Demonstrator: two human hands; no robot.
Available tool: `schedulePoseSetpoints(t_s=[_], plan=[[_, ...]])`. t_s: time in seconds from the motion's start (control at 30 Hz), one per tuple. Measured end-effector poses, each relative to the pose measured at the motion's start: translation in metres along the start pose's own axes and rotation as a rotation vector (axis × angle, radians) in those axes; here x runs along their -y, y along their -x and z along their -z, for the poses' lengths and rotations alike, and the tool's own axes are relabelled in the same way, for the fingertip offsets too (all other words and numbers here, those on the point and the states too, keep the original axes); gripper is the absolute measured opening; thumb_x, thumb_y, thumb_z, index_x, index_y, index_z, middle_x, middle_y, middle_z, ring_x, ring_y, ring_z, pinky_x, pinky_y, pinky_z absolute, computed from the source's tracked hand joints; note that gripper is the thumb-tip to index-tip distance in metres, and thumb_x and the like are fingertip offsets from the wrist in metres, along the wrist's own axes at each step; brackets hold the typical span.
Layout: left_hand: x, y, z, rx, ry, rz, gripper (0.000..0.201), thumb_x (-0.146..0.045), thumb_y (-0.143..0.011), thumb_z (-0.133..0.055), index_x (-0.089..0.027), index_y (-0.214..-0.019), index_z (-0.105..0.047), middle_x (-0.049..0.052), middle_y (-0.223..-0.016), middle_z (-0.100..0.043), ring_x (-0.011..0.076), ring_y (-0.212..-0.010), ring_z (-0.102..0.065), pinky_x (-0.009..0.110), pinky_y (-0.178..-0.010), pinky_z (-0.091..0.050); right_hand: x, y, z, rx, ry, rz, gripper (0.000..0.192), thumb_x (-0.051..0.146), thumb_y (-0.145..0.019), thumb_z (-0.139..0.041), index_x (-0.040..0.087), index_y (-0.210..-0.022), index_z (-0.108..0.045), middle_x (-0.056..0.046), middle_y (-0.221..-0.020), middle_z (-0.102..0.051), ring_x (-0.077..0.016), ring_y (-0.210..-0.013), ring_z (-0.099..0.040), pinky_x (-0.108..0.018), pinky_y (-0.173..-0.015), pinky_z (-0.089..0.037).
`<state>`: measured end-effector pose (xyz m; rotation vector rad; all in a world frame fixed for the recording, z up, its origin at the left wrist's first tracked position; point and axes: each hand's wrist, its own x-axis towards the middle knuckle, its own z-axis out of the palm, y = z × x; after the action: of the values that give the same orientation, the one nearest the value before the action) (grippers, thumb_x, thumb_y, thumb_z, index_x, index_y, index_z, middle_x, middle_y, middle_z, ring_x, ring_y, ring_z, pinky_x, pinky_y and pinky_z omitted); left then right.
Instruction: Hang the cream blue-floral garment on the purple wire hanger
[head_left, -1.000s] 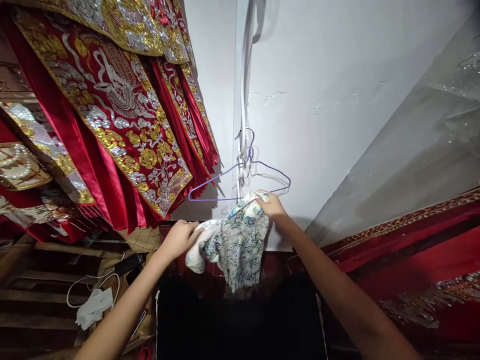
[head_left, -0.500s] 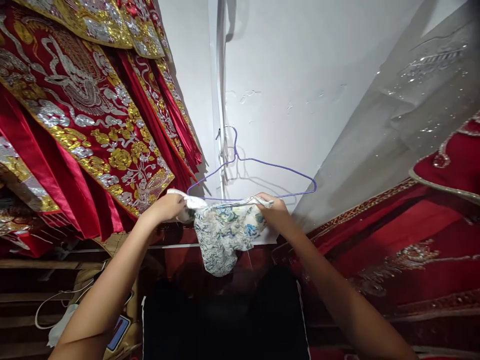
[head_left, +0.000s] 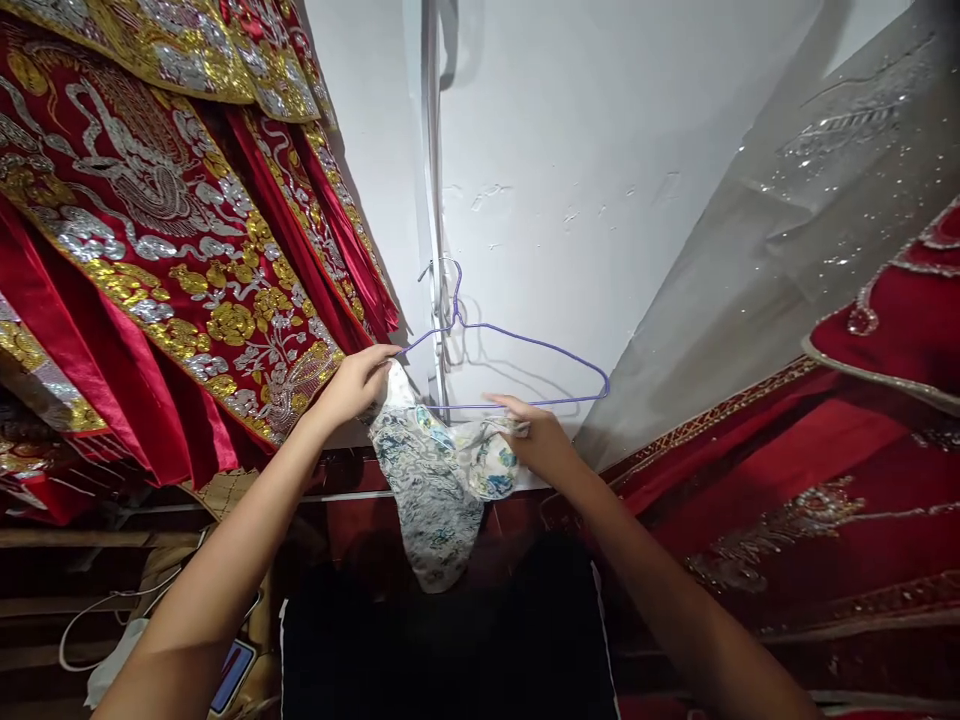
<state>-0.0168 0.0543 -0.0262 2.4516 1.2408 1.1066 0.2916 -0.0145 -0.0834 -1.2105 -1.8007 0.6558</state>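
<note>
A purple wire hanger (head_left: 525, 337) hangs by its hook from a small peg on the wall. Below it is a small white garment (head_left: 431, 485) with a blue and green floral print, its lower part dangling to a rounded end. My left hand (head_left: 360, 388) grips the garment's white upper corner and lies against the hanger's left shoulder, where that corner meets the wire. Closed on the garment's other upper edge, my right hand (head_left: 538, 435) sits just beneath the hanger's bottom bar, one finger pointing left along it.
Red embroidered garments (head_left: 225, 270) with gold and silver sequins hang on the left. At right are a sheer grey beaded cloth (head_left: 750, 250) and red beaded fabric (head_left: 795, 480). A phone (head_left: 234, 675) and a white cable lie at lower left.
My left hand has risen and moved right, bringing the garment's white corner up to the hanger's left shoulder. The right hand has lowered slightly, and the garment now hangs longer.
</note>
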Motion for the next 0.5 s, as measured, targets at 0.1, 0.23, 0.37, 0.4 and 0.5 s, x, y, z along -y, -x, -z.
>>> schedulePoseSetpoints(t_s=[0.1,0.23,0.37,0.4,0.5], plan=[[0.005,0.0,0.001,0.003,-0.063,-0.024,0.03,-0.026,-0.094,-0.043,-0.017,-0.113,-0.066,0.01,-0.111,-0.068,0.0224,-0.104,-0.063,0.034,-0.095,-0.048,0.003,0.007,0.027,-0.299,0.033,-0.074,0.074,0.023,-0.076,-0.065,0.025,-0.147,-0.048,0.001,-0.074,-0.068,-0.0193,-0.066,-0.06,-0.029,-0.063,-0.05],[0.007,-0.001,0.016,-0.02,-0.146,-0.059,0.029,-0.028,-0.096,-0.043,-0.018,-0.109,-0.068,0.009,-0.103,-0.061,0.0221,-0.097,-0.059,0.035,-0.09,-0.047,-0.002,-0.008,0.076,-0.398,0.049,-0.213,0.047,0.033,-0.065,-0.081,0.017,-0.108,-0.074,-0.006,-0.082,-0.072,-0.0235,-0.075,-0.065,-0.029,-0.06,-0.05],[0.011,-0.001,0.026,-0.168,-0.145,0.036,0.025,-0.036,-0.095,-0.049,-0.019,-0.105,-0.065,0.007,-0.098,-0.058,0.0216,-0.093,-0.058,0.035,-0.086,-0.047,0.002,-0.031,0.096,0.119,-0.303,-0.339,0.036,0.044,-0.057,-0.088,0.017,-0.075,-0.072,-0.009,-0.075,-0.073,-0.0283,-0.072,-0.069,-0.034,-0.06,-0.054],[0.012,-0.001,0.026,-0.195,-0.118,0.092,0.026,-0.039,-0.095,-0.051,-0.02,-0.109,-0.062,0.005,-0.094,-0.058,0.0209,-0.088,-0.058,0.034,-0.082,-0.048,0.005,-0.035,0.091,0.186,-0.432,-0.339,0.039,0.048,-0.056,-0.088,0.018,-0.077,-0.072,-0.008,-0.076,-0.073,-0.0287,-0.072,-0.07,-0.035,-0.062,-0.055],[0.014,0.003,0.02,-0.24,-0.034,0.202,0.033,-0.042,-0.093,-0.054,-0.02,-0.118,-0.055,0.002,-0.088,-0.061,0.0198,-0.081,-0.059,0.032,-0.074,-0.047,0.016,-0.046,0.063,0.134,-0.628,-0.309,0.041,0.058,-0.068,-0.077,0.022,-0.086,-0.071,-0.006,-0.076,-0.074,-0.0269,-0.07,-0.071,-0.036,-0.064,-0.058]])
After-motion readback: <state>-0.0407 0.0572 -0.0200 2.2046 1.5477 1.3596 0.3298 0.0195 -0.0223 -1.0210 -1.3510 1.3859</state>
